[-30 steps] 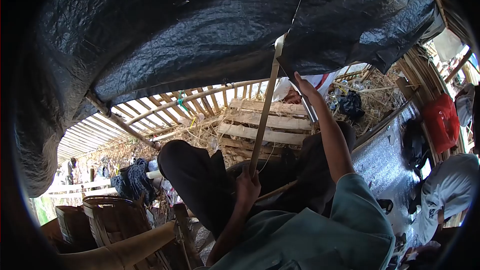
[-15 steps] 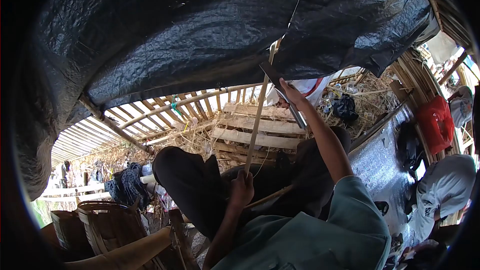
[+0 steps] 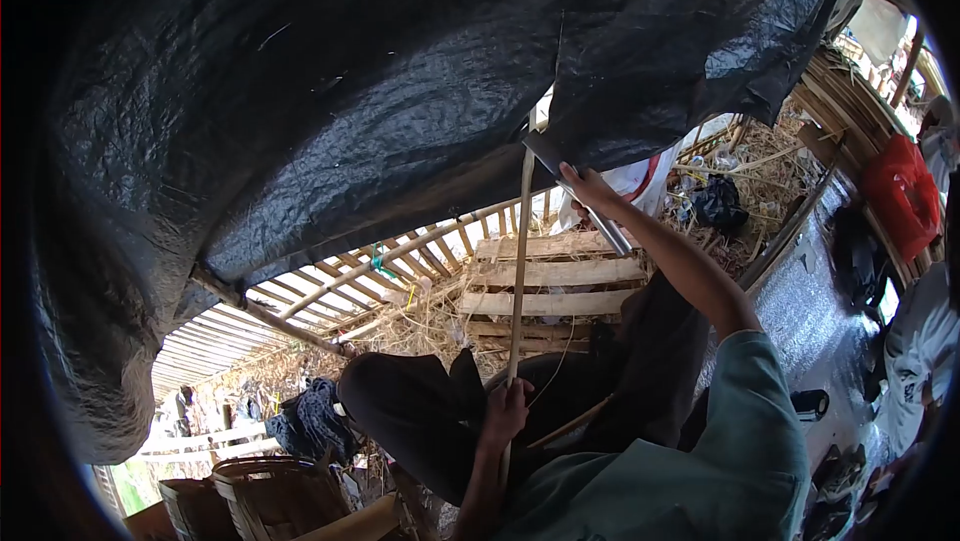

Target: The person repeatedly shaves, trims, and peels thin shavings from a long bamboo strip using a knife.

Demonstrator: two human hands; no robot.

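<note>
My left hand is closed around the lower part of a long, thin bamboo strip, just above my lap. The strip stands nearly upright, and its top end reaches a torn gap in the black plastic sheet. My right hand grips a long knife, whose dark blade points up and left. The blade's end lies against or very near the upper part of the strip. A shiny metal part of the knife extends below my right hand.
Wooden slats lie beyond my knees. Woven baskets stand at the lower left. At the right are a red bag, a silvery mat and another person's pale-clothed leg. The black sheet hangs overhead.
The blade has moved from crossing the strip to its upper part. The strip stands more upright and has turned edge-on since the earliest frame. The view has shifted and tilted.
</note>
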